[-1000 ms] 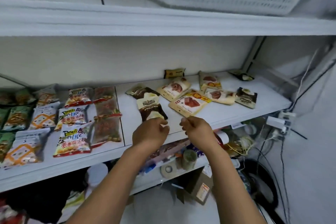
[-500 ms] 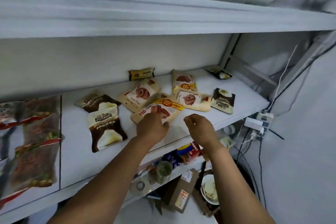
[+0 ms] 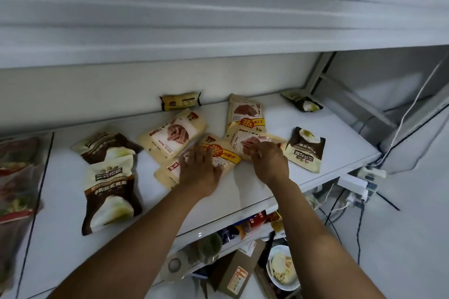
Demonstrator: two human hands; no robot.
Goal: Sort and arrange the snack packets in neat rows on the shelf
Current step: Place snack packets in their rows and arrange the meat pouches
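The upper shelf (image 3: pixel 218 31) spans the view above both hands. Below it, the white shelf (image 3: pixel 243 192) carries the snack packets, with a bare strip of it showing between the two hands, which are apart.

Far to the left of the left hand (image 3: pixel 199 170) lie blurred reddish packets (image 3: pixel 17 177). Nearer on that side lies a large brown-and-cream packet (image 3: pixel 110 192), with a second brown packet (image 3: pixel 104 145) just beyond it.

The left hand lies flat, fingers straight and spread, on a cream packet with a yellow band (image 3: pixel 226 155). Beyond its fingertips, a cream packet showing meat strips (image 3: pixel 173 133) overlaps that one.

The right hand (image 3: pixel 269 162) has its fingers bent down onto another cream packet (image 3: pixel 245 138); whether they pinch it cannot be told. Beyond that lies a fourth cream packet (image 3: pixel 245 111). Just right of the right hand is a smaller brown packet (image 3: pixel 305 150).

Far beyond the hands, a small yellow packet (image 3: pixel 181 101) leans against the back wall, and a dark packet (image 3: pixel 302 102) lies off to the right.

Under the forearms sit a cardboard box (image 3: pixel 233 272) and a bowl (image 3: pixel 281 267).
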